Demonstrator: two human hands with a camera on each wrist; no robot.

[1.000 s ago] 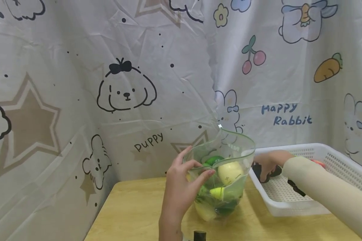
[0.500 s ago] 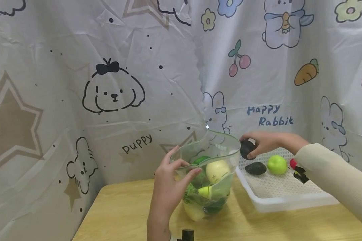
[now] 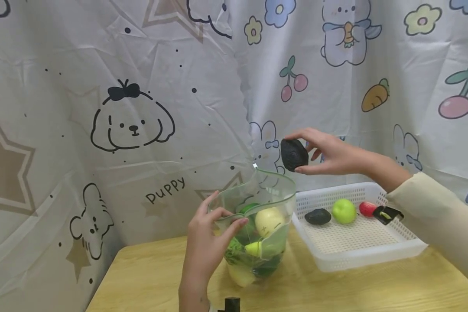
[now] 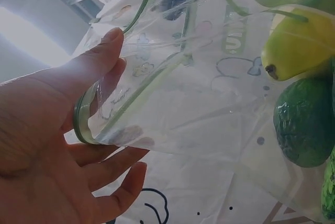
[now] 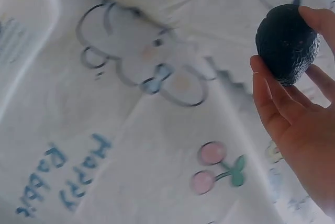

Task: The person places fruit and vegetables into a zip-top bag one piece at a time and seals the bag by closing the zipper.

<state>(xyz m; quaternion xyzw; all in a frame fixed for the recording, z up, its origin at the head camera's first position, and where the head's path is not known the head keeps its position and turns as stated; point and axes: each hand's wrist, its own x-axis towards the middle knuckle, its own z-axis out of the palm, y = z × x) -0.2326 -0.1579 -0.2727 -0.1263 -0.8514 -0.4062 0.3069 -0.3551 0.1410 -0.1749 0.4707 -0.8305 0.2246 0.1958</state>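
Note:
A clear zip bag (image 3: 238,255) with a green rim stands on the table, its mouth spread apart. Through its wall show a pale yellow round fruit (image 3: 270,222), a yellow pear (image 4: 298,43), a dark green avocado-like fruit (image 4: 303,122) and leafy greens. My left hand (image 3: 208,236) pinches the near left rim of the bag between thumb and fingers. Up and to the right of the bag's mouth, my right hand (image 3: 331,154) holds a dark avocado (image 3: 294,155) by its ends, between thumb and fingertips. In the right wrist view the same avocado (image 5: 288,43) sits in the fingers.
A white perforated basket (image 3: 370,255) stands right of the bag. In it lie another dark avocado (image 3: 317,216), a green apple (image 3: 344,211) and a red fruit (image 3: 368,209), partly behind the right wrist's strap. A printed curtain (image 3: 203,143) hangs behind the wooden table (image 3: 140,268).
My right hand has taken an avocado from the basket, lifted it and brought it toward the bag's mouth. The left hand keeps its hold on the rim. The head view has turned right.

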